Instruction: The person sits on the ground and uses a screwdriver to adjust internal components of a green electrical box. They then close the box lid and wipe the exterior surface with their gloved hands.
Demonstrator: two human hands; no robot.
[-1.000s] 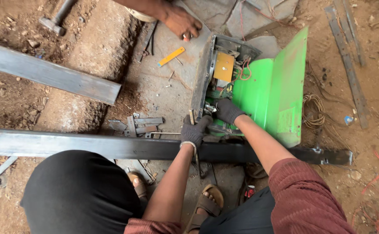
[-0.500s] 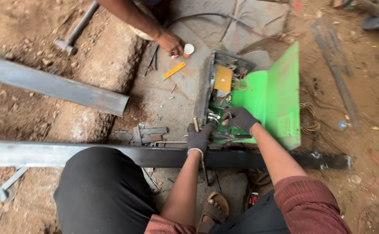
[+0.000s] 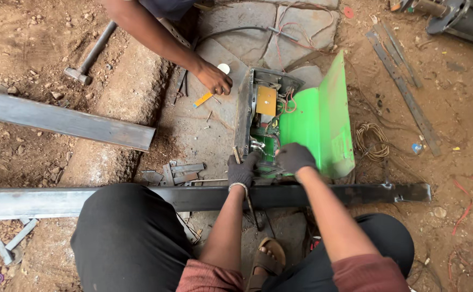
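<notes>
An opened green machine lies on the ground with its green cover swung aside and its wiring and a yellow part bared. My left hand, in a dark glove, grips a thin tool at the machine's near left corner. My right hand, also gloved, rests on the machine's near edge beside the green cover; whether it holds anything is hidden. A long steel bar lies across my knees, just below both hands.
Another person's bare hand rests on the stone slab by a small white disc and a yellow strip. A hammer lies far left, a second steel bar at left, metal scraps nearby, coiled wire at right.
The view has shifted downward, so everything sits lower in frame. The other person's hand has moved along the slab toward the machine. My hands stay at the machine's near edge.
</notes>
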